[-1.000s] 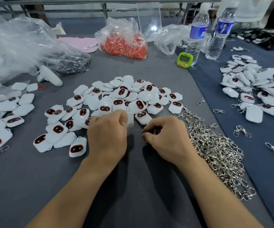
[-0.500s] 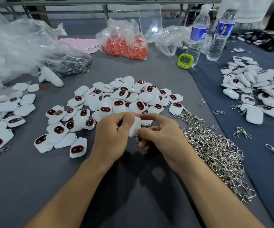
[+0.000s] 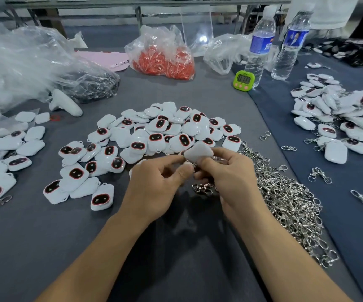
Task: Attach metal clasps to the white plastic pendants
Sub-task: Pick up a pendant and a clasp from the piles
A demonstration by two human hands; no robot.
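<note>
The left hand (image 3: 161,188) is pinching a white pendant (image 3: 198,151) between curled thumb and forefinger. It is holding the pendant above the bench (image 3: 132,247), plain back up, so that the lower edge is facing the right hand (image 3: 230,179). That hand is pinching the top of a metal clasp (image 3: 202,188) just under the pendant, and the rest of the clasp is dangling between the two hands (the joint is hidden behind the thumbs, so I cannot tell whether the ring is through). Probably the ring is being worked into the pendant's loop. The loose pendants (image 3: 165,131) are lying just ahead and the heap of clasps (image 3: 285,192) just to the right, both within easy reach. Pieces already fitted with clasps (image 3: 339,118) are lying well apart, far right.
</note>
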